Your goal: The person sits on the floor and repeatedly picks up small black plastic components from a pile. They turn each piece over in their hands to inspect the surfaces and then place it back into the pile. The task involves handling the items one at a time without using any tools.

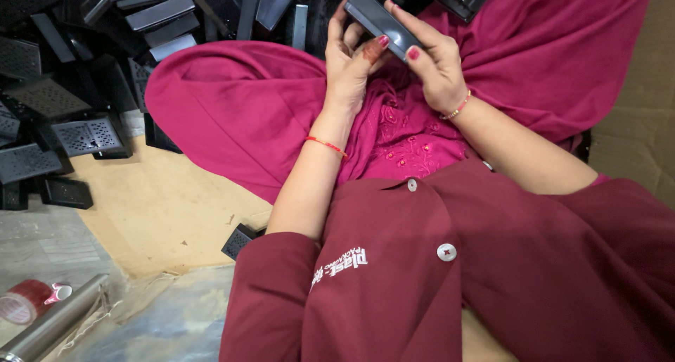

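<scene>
Both hands grip one flat black plastic part (376, 21): left hand (349, 59) fingertips only, right hand (434, 63) pinching; the part could slip onto the far pile of black parts (84, 73).

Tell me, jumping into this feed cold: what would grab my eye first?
First, the broad magenta cloth spread over the person's lap, filling the middle of the view. Above it, near the top centre, the left hand and right hand together hold a flat dark rectangular part. To the left and along the top lies a heap of similar black perforated parts, with a red tape roll at the bottom left corner.
</scene>
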